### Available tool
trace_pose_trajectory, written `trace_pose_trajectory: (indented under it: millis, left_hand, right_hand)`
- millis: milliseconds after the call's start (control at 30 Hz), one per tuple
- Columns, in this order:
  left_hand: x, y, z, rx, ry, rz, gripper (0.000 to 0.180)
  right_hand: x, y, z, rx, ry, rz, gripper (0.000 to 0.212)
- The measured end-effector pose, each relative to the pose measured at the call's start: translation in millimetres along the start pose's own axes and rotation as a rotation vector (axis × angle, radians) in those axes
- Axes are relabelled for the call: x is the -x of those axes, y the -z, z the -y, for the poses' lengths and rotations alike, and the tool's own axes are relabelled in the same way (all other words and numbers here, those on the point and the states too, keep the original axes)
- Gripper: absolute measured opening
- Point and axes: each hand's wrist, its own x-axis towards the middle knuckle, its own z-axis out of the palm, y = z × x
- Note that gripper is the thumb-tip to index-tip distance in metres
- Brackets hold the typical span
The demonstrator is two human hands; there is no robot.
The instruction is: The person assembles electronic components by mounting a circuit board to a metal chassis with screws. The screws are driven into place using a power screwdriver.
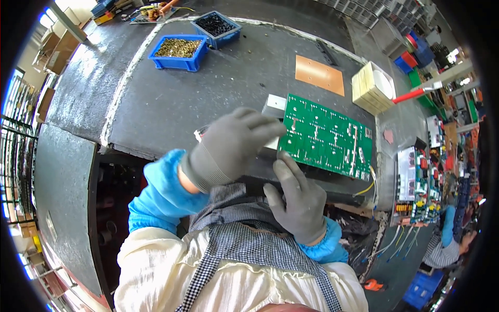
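A green circuit board (328, 138), dotted with solder points, sits raised at the right-hand part of the bench. Part of a silver metal block (274, 105) shows at its left edge. My left hand (234, 145), in a grey glove, reaches over with fingers stretched toward that edge; its fingertips are at the board's border, and whether they touch is hard to tell. Below the board's near left corner is my right hand (300, 200), also gloved, thumb apart and fingers extended up to the corner. Neither hand visibly holds anything. What lies under the board is mostly hidden.
Toward the back stand a blue bin (179, 61) of small brass-coloured parts and another bin (218, 37) of black parts. A copper-coloured plate (319, 75) and a cream container (372, 88) lie beyond the board. Assembled boards (416, 182) stand at right; a co-worker (444, 249) sits there.
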Motion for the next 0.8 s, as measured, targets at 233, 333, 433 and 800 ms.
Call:
trace_pose_trajectory:
  millis: [233,333,433,800]
  left_hand:
    - [-36,68,200,0.008,0.721,-0.068,0.051]
    - [-48,73,252,-0.233,0.783,0.192,0.047]
    - [-63,67,272,-0.301,0.758,0.357,0.043]
    - [-35,68,276,-0.217,0.875,0.061,0.027]
  right_hand:
    - [-4,2,-4,-0.042,0.001,-0.012,0.040]
    - [-5,2,-7,-0.078,-0.011,0.008,0.036]
    - [-5,3,-9,-0.086,-0.023,-0.002,0.035]
    - [-4,2,-12,-0.132,-0.009,-0.036,0.035]
